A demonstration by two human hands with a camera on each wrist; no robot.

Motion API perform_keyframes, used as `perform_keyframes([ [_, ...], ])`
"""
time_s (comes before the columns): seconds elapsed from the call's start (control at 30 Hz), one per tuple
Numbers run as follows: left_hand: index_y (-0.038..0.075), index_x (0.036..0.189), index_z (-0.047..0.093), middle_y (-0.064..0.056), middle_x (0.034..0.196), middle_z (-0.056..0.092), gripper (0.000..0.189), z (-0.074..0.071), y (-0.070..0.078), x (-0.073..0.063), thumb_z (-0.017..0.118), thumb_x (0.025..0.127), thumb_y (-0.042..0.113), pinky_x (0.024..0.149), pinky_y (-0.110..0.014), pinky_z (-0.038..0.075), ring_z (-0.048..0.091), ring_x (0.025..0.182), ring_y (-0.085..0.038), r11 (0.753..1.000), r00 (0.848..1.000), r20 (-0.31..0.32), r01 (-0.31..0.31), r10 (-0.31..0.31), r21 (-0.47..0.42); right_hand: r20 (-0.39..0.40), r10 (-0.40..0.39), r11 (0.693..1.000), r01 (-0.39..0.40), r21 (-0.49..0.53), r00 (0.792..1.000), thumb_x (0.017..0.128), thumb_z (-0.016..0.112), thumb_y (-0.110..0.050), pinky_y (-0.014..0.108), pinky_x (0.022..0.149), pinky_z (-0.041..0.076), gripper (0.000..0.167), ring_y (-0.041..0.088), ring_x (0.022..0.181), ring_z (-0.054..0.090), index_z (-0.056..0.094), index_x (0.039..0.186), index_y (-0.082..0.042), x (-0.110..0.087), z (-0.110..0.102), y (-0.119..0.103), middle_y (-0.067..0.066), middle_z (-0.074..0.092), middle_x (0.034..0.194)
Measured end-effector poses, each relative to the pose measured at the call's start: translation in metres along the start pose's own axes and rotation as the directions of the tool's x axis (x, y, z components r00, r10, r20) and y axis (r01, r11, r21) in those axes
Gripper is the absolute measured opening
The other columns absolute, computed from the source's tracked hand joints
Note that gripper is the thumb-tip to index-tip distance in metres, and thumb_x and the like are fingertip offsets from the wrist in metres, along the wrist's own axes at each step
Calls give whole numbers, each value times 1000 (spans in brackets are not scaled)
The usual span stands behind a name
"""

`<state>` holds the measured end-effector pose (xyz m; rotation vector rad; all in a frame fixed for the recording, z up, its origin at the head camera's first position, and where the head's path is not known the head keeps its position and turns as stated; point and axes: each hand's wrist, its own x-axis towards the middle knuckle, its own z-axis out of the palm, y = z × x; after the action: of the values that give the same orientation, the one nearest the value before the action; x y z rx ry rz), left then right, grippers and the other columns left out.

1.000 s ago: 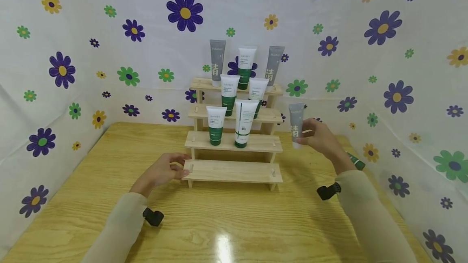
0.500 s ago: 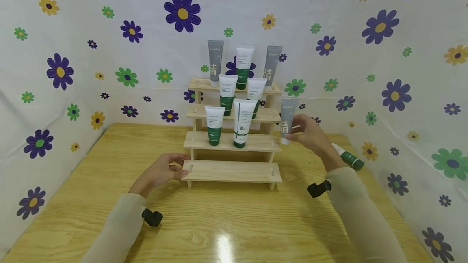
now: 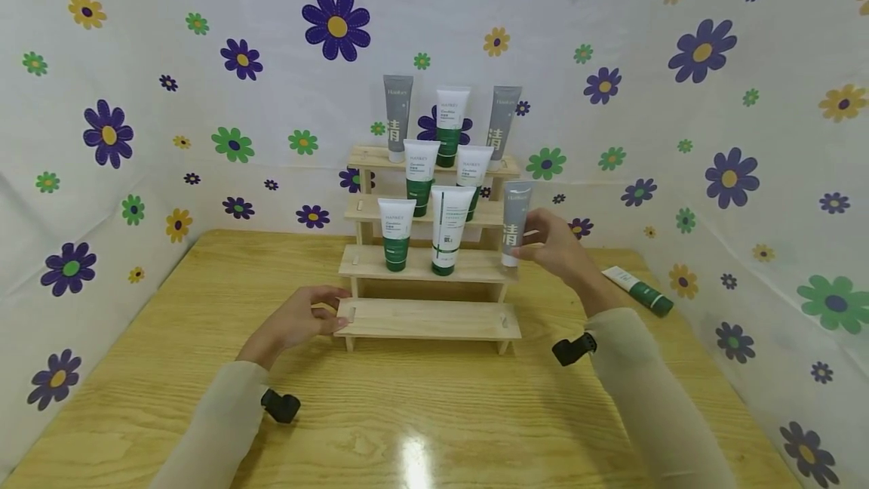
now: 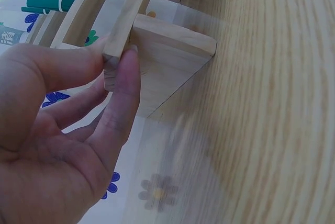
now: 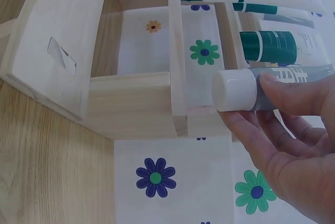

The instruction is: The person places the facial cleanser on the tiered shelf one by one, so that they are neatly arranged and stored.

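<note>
A four-step wooden display rack (image 3: 429, 319) stands on the table. My left hand (image 3: 299, 319) pinches the left end of its lowest shelf between thumb and fingers, as the left wrist view shows. My right hand (image 3: 553, 247) grips a grey tube (image 3: 516, 223) with a white cap (image 5: 234, 90), held upright, cap down, at the right end of the second shelf from the bottom. On that same shelf stand a white-and-green tube (image 3: 397, 234) and a taller white tube (image 3: 451, 229). In the right wrist view the cap is close to the shelf's edge.
Two more white-and-green tubes stand on the third shelf. On the top shelf are a grey tube (image 3: 397, 115), a white-and-green tube (image 3: 449, 125) and another grey tube (image 3: 502, 123). A white-and-green tube (image 3: 638, 290) lies on the table at the right, near the flowered cloth wall.
My right hand has carried the grey tube leftward, from beside the rack to the right end of the second shelf. My left hand stays on the lowest shelf.
</note>
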<state>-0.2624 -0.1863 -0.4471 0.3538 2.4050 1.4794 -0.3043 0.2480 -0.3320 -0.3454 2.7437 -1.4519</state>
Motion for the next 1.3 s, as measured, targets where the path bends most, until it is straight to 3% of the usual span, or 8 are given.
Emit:
perform_keyframes([
  [0.97,2,147,52,-24,132,55,54,-1,1,0,72,98,11,82,-33,62,67,93,-19,1000,1000,-1,8,-8,-9,7,-32,999,31,40,999,87,76,3,55,106,51,54,42,119,62,51,135,3,3,27,-8,25,60,137],
  [1.3,-1,146,52,-24,129,56,53,-1,-1,0,72,97,9,80,-33,63,68,92,-18,1000,1000,5,-22,22,-15,-1,-28,999,28,32,1000,86,78,1,55,106,51,52,40,119,63,54,133,2,2,33,-7,23,61,135],
])
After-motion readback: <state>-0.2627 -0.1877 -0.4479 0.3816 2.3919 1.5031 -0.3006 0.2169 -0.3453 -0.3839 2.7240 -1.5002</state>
